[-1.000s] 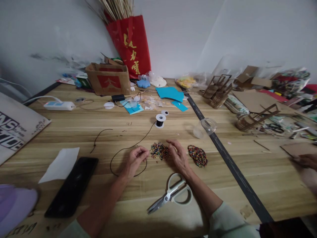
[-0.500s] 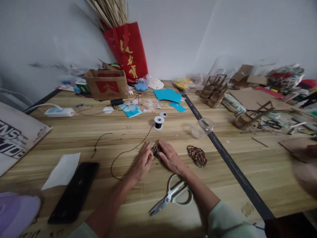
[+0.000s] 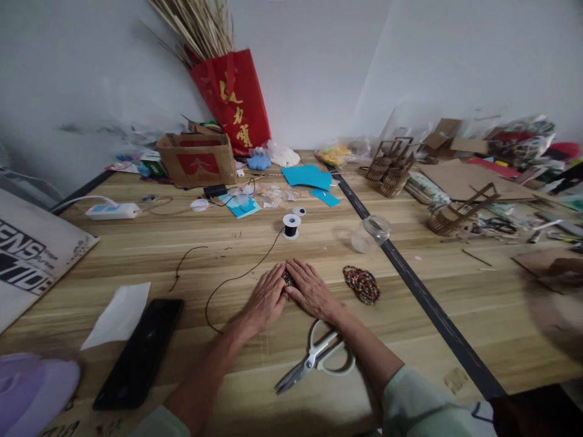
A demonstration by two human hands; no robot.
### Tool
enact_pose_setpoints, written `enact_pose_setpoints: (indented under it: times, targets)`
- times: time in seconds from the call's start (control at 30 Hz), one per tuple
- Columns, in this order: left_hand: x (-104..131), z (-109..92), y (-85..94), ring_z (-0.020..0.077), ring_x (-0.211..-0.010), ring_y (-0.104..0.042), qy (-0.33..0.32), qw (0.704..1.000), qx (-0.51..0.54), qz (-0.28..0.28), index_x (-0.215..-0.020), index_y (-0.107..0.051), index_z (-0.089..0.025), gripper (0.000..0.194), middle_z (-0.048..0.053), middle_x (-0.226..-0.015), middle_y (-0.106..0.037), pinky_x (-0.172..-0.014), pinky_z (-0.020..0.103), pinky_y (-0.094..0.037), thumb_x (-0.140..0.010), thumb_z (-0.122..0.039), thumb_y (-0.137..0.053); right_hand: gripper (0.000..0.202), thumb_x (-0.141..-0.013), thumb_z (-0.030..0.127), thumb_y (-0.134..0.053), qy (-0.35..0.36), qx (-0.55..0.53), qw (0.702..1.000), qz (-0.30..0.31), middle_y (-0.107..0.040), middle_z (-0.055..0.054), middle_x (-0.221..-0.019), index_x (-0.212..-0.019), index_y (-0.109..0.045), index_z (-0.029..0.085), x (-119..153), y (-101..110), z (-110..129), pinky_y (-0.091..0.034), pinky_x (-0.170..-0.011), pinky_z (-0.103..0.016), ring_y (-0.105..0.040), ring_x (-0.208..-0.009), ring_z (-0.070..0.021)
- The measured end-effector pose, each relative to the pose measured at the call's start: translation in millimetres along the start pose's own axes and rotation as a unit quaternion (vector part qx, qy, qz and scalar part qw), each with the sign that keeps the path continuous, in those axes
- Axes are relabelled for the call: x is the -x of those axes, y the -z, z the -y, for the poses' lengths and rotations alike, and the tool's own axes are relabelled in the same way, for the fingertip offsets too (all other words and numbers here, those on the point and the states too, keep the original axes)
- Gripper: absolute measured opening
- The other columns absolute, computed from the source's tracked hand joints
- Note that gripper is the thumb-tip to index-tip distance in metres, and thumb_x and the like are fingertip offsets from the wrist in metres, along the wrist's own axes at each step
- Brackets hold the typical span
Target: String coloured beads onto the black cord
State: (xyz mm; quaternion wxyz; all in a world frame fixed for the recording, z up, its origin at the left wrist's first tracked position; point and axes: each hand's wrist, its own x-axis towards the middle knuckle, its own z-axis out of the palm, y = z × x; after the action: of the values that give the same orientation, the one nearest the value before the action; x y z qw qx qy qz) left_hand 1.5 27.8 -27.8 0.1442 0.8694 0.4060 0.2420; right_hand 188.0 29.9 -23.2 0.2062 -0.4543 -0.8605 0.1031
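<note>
Multicoloured beads (image 3: pixel 287 278) are being hemmed in on the table (image 3: pixel 423 358) between left hand (image 3: pixel 265 298) and right hand (image 3: pixel 312 291); fingers (image 3: pixel 273 279) are being held unclenched, nearly straight. Hand room is being bounded ahead by the black-thread spool (image 3: pixel 291 229), rightward by the coiled bead strand (image 3: pixel 361 284), nearside by scissors (image 3: pixel 310 361) lying close to the inner edge of the right forearm (image 3: pixel 368 349).

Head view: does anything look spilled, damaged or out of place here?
Nothing looks clearly damaged. Slightly untidy: loose beads lie between the left hand and right hand, no dish visible around them, so they could roll; a short black cord lies apart from the spool.
</note>
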Motion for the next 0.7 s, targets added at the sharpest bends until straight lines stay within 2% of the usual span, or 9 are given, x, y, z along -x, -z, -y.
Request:
enact_pose_setpoints:
  times: [0.4,0.53,0.63,0.7]
  targets:
    - [-0.9,-2.7,7.2,0.026,-0.139,-0.035,0.017,0.999,0.046,-0.001,-0.116,-0.054,-0.016,0.027,0.017,-0.144,-0.045,-0.114,0.051,-0.031,-0.091,-0.019,-0.044,0.056,-0.098,0.043,-0.04,0.007,-0.027,1.0,0.012,-0.042,-0.014,-0.148,-0.147,-0.034,0.016,-1.9,7.1,1.4,-0.028,-0.113,-0.052,-0.032,-0.139,-0.0282]
    - [-0.5,-3.6,12.3,0.0238,-0.14,-0.033,0.025,0.996,0.088,0.007,-0.099,-0.056,-0.018,0.015,0.014,-0.145,-0.045,-0.115,0.048,-0.03,-0.092,-0.019,-0.043,0.057,-0.098,0.043,-0.04,0.006,-0.037,0.999,0.015,-0.039,-0.013,-0.15,-0.148,-0.031,0.017,-1.3,5.8,-0.1,-0.027,-0.113,-0.052,-0.031,-0.14,-0.0278]
    - [-0.6,-7.5,21.0,0.0222,-0.14,-0.033,0.056,0.986,0.158,0.006,-0.087,-0.054,-0.02,0.014,0.011,-0.146,-0.044,-0.114,0.044,-0.029,-0.092,-0.019,-0.041,0.055,-0.099,0.042,-0.039,-0.002,-0.055,0.998,0.009,-0.039,-0.013,-0.149,-0.148,-0.03,0.019,-0.3,4.9,-0.9,-0.026,-0.113,-0.053,-0.031,-0.14,-0.0268]
    - [-0.9,-10.5,27.7,0.0228,-0.137,-0.037,0.107,0.97,0.22,-0.004,-0.084,-0.052,-0.021,0.015,0.011,-0.146,-0.045,-0.113,0.044,-0.031,-0.093,-0.021,-0.041,0.054,-0.099,0.04,-0.037,-0.01,-0.078,0.997,-0.002,-0.041,-0.013,-0.148,-0.149,-0.029,0.02,0.4,5.5,-1.4,-0.026,-0.114,-0.053,-0.033,-0.139,-0.0258]
